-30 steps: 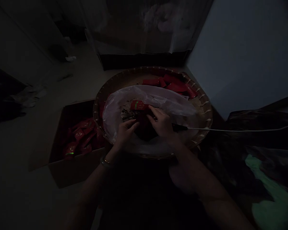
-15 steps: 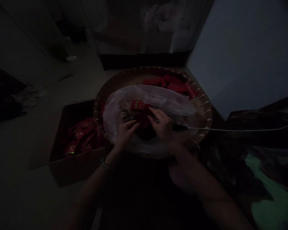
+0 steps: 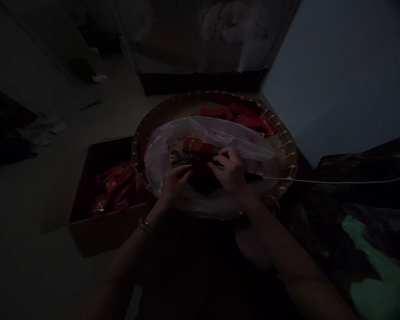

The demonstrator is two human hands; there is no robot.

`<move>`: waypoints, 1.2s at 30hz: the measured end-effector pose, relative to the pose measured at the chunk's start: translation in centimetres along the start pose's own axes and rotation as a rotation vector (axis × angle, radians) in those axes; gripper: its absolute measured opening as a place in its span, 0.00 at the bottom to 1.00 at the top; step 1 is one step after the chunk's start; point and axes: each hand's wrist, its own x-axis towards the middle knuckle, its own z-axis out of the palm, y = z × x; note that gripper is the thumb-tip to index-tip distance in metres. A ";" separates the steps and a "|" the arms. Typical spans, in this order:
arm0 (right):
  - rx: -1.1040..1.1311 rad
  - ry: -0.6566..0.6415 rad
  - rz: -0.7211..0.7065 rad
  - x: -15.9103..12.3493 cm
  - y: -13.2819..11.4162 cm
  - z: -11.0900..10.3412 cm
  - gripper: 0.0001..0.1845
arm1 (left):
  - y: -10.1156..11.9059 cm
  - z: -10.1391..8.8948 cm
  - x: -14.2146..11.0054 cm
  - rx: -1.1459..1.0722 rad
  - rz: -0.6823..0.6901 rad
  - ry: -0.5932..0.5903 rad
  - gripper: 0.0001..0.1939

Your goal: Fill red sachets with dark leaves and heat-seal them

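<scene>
1. Tray (image 3: 291, 155): a round, shallow woven tray with a bound rim forms the work surface, under very dim light.
2. Bag (image 3: 158, 146): a translucent plastic bag spreads over the middle and near part of the tray; dark flakes (image 3: 178, 156) lie within it.
3. Packet (image 3: 196, 145): a red packet with a green mark lies over the bag, between and just beyond the hands.
4. Left hand (image 3: 174, 183): thumb and forefinger are drawn near each other at the dark area below the packet; whether they grip anything cannot be told. A bracelet (image 3: 146, 226) circles the wrist.
5. Right hand (image 3: 231, 171): the fingers curl beside the packet's right end; a firm grip cannot be made out.
6. Handle (image 3: 254, 177): a black handle rests beside the right hand, with a pale cord (image 3: 326, 182) running right.
7. Red pouches (image 3: 248, 120): these are heaped along the tray's far right rim.
8. Box (image 3: 103, 238): an open box of similar pouches stands left of the tray.
9. Room: pale floor (image 3: 116, 111) at left, plain wall (image 3: 340, 66) at right, green cloth (image 3: 380, 275) at lower right.
</scene>
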 end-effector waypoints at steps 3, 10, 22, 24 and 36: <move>0.032 -0.044 -0.085 0.1 0.0 -0.5 0.08 | 0.4 -0.1 0.1 -0.032 -0.002 -0.004 0.13; 0.165 -0.091 0.037 -0.1 0.2 -0.4 0.10 | 0.1 0.0 0.4 -0.351 -0.147 -0.002 0.21; 0.860 -0.503 0.603 -0.3 0.6 0.5 0.21 | -0.9 -0.2 0.7 -0.186 -0.181 -0.092 0.22; 0.973 -0.590 0.670 -0.4 0.7 0.7 0.21 | -1.3 -0.4 0.8 -0.158 -0.175 -0.096 0.22; 1.015 -0.695 0.769 -0.3 0.2 0.1 0.22 | -0.8 -0.9 0.9 0.020 0.080 -0.045 0.28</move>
